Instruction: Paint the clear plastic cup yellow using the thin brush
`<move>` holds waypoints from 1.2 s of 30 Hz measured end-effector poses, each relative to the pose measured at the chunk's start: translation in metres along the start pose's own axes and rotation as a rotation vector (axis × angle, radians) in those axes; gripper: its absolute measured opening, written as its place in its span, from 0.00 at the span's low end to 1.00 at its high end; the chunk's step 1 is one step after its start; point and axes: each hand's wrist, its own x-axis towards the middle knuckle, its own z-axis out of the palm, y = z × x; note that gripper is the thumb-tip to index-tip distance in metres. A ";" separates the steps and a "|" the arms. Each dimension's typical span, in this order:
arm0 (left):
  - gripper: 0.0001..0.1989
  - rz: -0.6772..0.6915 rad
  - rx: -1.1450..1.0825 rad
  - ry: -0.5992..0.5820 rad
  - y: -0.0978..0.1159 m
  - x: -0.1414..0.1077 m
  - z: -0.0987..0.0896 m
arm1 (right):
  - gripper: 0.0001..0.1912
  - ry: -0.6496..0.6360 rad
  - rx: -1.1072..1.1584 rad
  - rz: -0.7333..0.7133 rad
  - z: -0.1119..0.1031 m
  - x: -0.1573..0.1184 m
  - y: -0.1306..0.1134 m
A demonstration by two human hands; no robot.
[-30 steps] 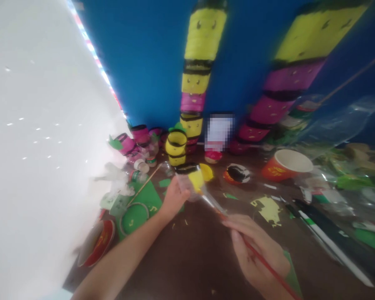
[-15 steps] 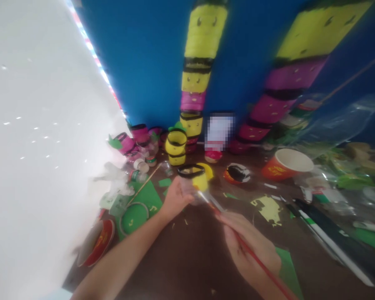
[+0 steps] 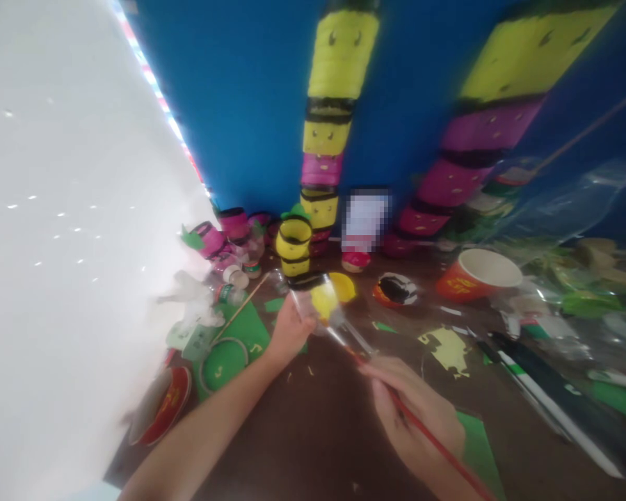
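Observation:
A clear plastic cup [image 3: 325, 300], partly yellow and with a black rim, is tilted in my left hand [image 3: 293, 325], whose fingers close round its side. My right hand [image 3: 412, 396] grips a red-handled paintbrush [image 3: 432, 437]. The brush end touches or nearly touches the yellow side of the cup; blur hides the exact contact. Just behind the cup is a round yellow lid or dish [image 3: 343, 286]. A small container of black paint [image 3: 395, 289] stands to the right of it.
Yellow and black stacked cups [image 3: 293, 245] stand behind, with pink ones to their left. An orange paper cup [image 3: 480, 275] and plastic bags lie right. Green paper [image 3: 250, 323], a red bowl [image 3: 170, 403] and a thin stick are left. Pale yellow scraps [image 3: 447, 351] lie right of centre.
My left hand has turned the cup, so its rim tilts further back and more of its yellow side shows. The brush in my right hand has shifted slightly down and left.

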 end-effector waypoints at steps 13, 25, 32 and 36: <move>0.30 0.047 0.087 -0.126 -0.007 -0.002 -0.004 | 0.11 0.028 0.004 -0.041 -0.012 0.004 -0.001; 0.23 0.089 0.139 -0.199 -0.020 -0.005 -0.008 | 0.10 0.078 -0.002 0.160 -0.003 -0.002 -0.013; 0.21 0.168 0.199 -0.256 -0.016 -0.006 -0.006 | 0.10 -0.032 -0.077 0.050 -0.005 0.001 -0.008; 0.21 0.174 0.205 -0.268 -0.017 -0.006 -0.006 | 0.10 -0.022 -0.082 0.069 -0.002 -0.001 -0.008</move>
